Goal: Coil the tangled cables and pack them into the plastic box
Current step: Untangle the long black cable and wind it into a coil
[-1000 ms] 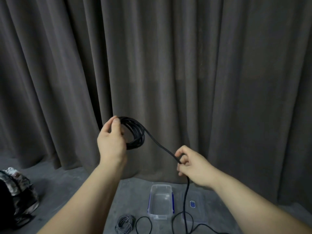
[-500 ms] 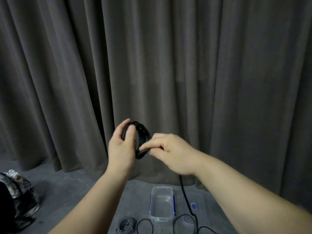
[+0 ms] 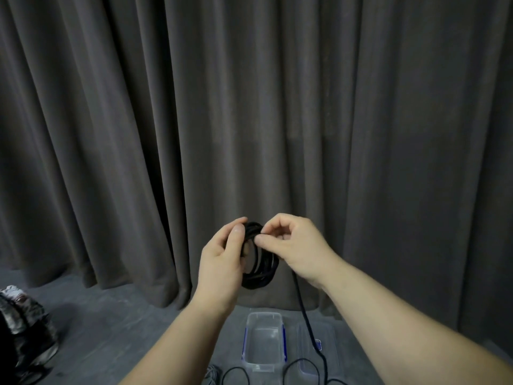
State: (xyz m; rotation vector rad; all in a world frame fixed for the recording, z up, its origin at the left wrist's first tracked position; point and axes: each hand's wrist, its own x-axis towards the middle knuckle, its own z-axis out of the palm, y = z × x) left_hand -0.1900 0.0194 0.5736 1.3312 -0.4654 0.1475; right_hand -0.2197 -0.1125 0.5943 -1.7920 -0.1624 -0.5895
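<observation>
- Left hand (image 3: 222, 262) gripping black rubber cable coil (image 3: 259, 262); far fingers hiding behind loops.
- Right hand (image 3: 295, 245) pinching the top strand beside left thumb; tail hanging below.
- Clear rectangular plastic box (image 3: 263, 315) sitting open beneath both hands, contents unclear.

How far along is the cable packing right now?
Partway. A grey coil already lies on the floor. In hand: the left hand holds a black coil while the right hand pinches on another loop. Left: its tail still trails down, and the plastic box holds nothing yet.
</observation>
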